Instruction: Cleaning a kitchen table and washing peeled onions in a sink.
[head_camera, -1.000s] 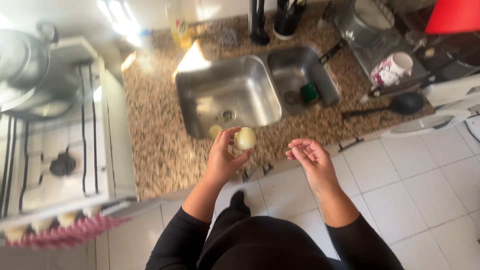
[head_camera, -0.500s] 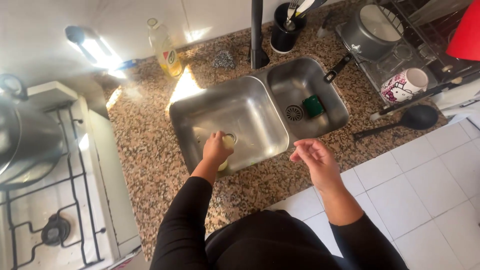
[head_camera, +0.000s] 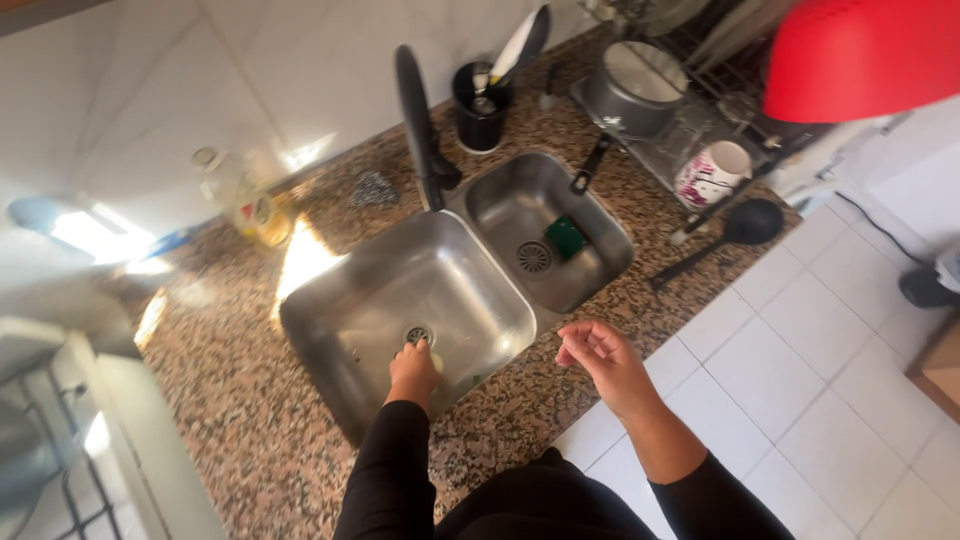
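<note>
My left hand (head_camera: 412, 372) is down inside the large steel sink basin (head_camera: 340, 315), next to its drain (head_camera: 419, 334), closed around a small pale yellowish round thing (head_camera: 437, 360) that shows only at the edge of my fingers. My right hand (head_camera: 600, 360) hovers over the front edge of the granite counter (head_camera: 240, 420), to the right of that basin, palm up, fingers loosely curled and holding nothing. Both arms wear black sleeves.
A black faucet (head_camera: 417, 125) stands behind the two basins. A green sponge (head_camera: 565, 238) lies in the small basin (head_camera: 600, 265). Behind are a utensil holder (head_camera: 482, 115), an oil bottle (head_camera: 240, 200), a pot (head_camera: 632, 92), a mug (head_camera: 712, 175) and a black ladle (head_camera: 740, 225). A stove edge (head_camera: 60, 440) is left.
My left hand carried the pale round thing from above the counter's front edge down into the large basin near the drain. My right hand stayed about where it was. The view tilted toward the sink.
</note>
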